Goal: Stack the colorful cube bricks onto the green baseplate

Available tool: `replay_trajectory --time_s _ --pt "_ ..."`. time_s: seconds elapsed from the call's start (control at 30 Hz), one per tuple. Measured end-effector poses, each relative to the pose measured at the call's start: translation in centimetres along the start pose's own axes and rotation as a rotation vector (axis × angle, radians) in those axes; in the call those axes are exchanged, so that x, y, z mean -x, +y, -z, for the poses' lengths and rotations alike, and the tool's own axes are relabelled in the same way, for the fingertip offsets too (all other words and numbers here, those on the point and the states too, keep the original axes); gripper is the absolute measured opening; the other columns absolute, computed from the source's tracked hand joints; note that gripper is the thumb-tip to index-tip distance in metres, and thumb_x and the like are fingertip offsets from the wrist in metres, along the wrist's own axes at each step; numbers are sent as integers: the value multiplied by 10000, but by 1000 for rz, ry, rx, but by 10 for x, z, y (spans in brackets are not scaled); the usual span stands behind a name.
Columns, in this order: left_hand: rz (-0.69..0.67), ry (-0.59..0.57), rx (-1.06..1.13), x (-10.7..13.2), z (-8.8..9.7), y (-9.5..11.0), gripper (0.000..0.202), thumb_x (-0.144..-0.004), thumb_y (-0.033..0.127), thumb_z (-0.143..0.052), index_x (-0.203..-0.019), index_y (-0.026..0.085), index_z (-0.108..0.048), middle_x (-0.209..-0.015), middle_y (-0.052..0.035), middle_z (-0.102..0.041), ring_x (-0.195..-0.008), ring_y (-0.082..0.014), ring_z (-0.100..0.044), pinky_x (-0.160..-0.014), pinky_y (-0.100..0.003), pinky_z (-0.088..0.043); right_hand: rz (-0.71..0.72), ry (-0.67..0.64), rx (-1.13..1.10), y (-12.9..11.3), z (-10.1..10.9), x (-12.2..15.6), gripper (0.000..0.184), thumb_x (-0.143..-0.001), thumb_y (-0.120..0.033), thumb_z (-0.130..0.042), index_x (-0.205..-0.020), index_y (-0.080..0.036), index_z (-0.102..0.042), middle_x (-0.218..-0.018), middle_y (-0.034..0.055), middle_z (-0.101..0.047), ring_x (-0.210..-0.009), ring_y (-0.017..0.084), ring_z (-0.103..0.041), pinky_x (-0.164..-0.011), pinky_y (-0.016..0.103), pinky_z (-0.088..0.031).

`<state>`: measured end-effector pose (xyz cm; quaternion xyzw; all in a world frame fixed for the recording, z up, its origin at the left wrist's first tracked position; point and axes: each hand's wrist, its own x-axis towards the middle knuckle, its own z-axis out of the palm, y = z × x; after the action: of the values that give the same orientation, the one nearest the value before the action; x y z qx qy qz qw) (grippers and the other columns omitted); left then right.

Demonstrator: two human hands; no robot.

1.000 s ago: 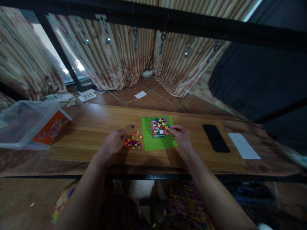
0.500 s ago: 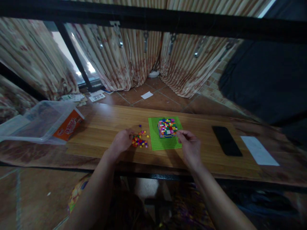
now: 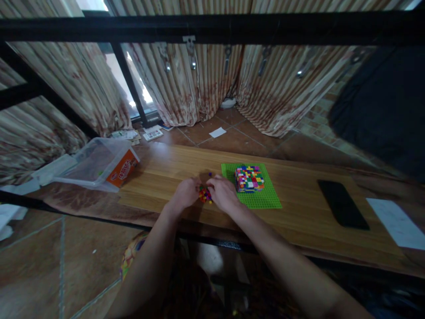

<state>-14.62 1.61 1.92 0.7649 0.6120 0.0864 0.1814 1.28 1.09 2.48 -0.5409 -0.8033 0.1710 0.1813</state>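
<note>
A small pile of loose coloured toy bricks (image 3: 205, 195) lies on the wooden board, between my two hands. My left hand (image 3: 186, 193) is at the pile's left side, its fingers bent together at the bricks. From the right, my right hand (image 3: 224, 194) reaches over the pile with fingers pinched; whatever either hand may hold is too small to make out. Just right of my right hand, a block built of many-coloured bricks (image 3: 249, 179) stands on a green baseplate (image 3: 272, 200). One dark purple brick (image 3: 210, 174) sits apart behind the pile.
A clear plastic tub (image 3: 86, 166) with an orange label stands at the left. On the right lie a black phone-like slab (image 3: 341, 204) and a white sheet of paper (image 3: 396, 219). A dark metal bar (image 3: 212, 27) crosses above, in front of the curtains (image 3: 195, 84).
My right hand has gone left from the brick block to the loose pile, near my left hand. The view has swung left, so the scene sits further right.
</note>
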Motion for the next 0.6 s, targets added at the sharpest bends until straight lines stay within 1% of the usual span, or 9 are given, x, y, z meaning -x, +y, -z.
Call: replay_trajectory --time_s 0.1,0.2,0.4,0.6 --pt "10 -10 -40 0 0 2 315 -781 77 -431 -926 159 -698 -897 -81 -716 -848 -175 -656 -779 -253 -486 -7 -68 109 -4 -3 -7 213 -841 -132 -516 -875 -206 -713 -968 85 -648 -931 212 -596 -804 299 -431" --pt "19 -14 -49 0 0 4 295 -778 98 -451 -935 174 -689 -899 -72 -713 -841 -173 -653 -752 -245 -478 -21 -95 166 -7 -8 -9 238 -846 -128 -494 -897 -193 -717 -997 97 -647 -931 211 -590 -781 299 -432" --pt "8 2 -61 -2 -2 7 270 -779 108 -453 -911 164 -682 -877 -87 -704 -823 -191 -654 -717 -258 -468 -52 -110 147 -7 -9 -11 297 -879 -113 -438 -938 -183 -720 -1028 110 -650 -926 206 -588 -793 306 -427" --pt "44 1 -87 -3 -3 8 242 -794 130 -467 -885 179 -686 -883 -77 -706 -849 -182 -651 -742 -252 -470 -43 -114 176 -3 -10 -9 269 -863 -105 -455 -918 -182 -706 -1035 103 -636 -903 207 -591 -759 300 -435"
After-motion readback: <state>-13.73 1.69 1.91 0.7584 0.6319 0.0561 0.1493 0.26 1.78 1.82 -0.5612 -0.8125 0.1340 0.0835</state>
